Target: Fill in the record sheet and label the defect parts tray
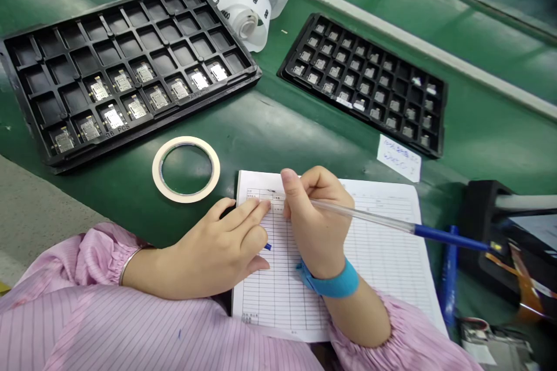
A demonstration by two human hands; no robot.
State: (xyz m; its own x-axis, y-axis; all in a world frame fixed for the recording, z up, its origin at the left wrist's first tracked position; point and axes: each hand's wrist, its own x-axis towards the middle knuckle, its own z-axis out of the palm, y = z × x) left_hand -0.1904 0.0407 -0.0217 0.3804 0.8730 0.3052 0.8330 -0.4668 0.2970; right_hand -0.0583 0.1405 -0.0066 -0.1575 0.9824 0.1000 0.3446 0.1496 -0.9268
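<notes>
My right hand [319,220] is closed around a pen [369,215] with a clear barrel and a long blue rear end. The pen's tip meets the top left of a printed form [374,278] with ruled rows. Beside it, my left hand [226,246] rests on the form's left edge, some fingers stretched onto the paper. A small blue piece [268,247] sticks out between its curled index finger and thumb; most of it is hidden. Just beyond the left hand, a roll of cream tape [186,197] lies flat on the green table [261,127].
A large black tray [148,130] holds metal parts in its nearer pockets. Another black tray [404,145], at the back right, carries many small parts. Label rolls [248,23] stand behind. A handwritten note [398,157], a blue tool [449,278] and a black device [483,232] are at right.
</notes>
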